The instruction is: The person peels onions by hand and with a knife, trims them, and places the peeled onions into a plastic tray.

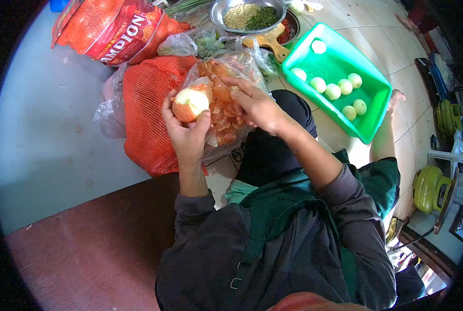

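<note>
A partly peeled onion (191, 99) rests in my left hand (188, 136), its pale top bare and brown skin still around its lower side. Fingers and thumb are wrapped around it. Close by on the right, my right hand (261, 110) is closed in a pinch, with a thin edge near the fingertips that I cannot make out. Below both hands lies a clear plastic bag (249, 65) full of loose onion skins (226, 122). A red mesh sack (151, 111) sits just left of my left hand.
A green basin (322, 62) with several peeled onions (332, 92) stands at the right. Behind are a metal bowl (222, 20) of chopped ingredients, a wooden board (270, 42) and a large printed onion sack (130, 31). A green gas cylinder (427, 189) stands far right.
</note>
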The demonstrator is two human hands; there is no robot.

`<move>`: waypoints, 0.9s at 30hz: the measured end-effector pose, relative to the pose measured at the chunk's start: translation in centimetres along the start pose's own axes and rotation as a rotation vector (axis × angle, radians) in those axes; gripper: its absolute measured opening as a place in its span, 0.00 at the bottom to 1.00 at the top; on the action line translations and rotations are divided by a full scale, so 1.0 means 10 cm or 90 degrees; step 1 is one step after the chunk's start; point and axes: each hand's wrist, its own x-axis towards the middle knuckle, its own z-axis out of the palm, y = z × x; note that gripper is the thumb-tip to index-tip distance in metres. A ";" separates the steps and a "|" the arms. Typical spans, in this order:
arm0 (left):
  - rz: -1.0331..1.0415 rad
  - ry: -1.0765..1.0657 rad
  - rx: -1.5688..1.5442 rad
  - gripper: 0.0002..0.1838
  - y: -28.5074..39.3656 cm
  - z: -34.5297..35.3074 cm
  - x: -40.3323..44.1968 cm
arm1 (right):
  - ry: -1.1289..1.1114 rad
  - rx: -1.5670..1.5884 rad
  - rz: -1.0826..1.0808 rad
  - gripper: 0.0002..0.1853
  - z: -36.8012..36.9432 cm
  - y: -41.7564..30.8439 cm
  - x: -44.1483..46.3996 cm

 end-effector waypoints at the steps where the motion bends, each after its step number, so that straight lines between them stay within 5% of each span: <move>1: -0.004 0.001 -0.007 0.38 -0.03 -0.01 0.01 | -0.023 0.057 0.019 0.26 0.01 -0.06 -0.05; 11: 0.013 0.009 -0.039 0.34 -0.17 -0.01 -0.01 | -0.058 -0.048 -0.077 0.21 0.14 -0.06 -0.08; 18: -0.090 -0.114 -0.266 0.39 0.03 -0.10 0.01 | 0.017 -0.041 -0.051 0.21 0.04 0.08 0.03; 23: -0.170 -0.135 -0.518 0.36 0.09 -0.15 0.03 | 0.026 0.040 0.086 0.22 0.01 0.01 0.03; 27: -0.155 -0.157 -0.570 0.36 -0.01 -0.19 0.05 | 0.052 -0.029 0.024 0.23 -0.03 0.22 0.13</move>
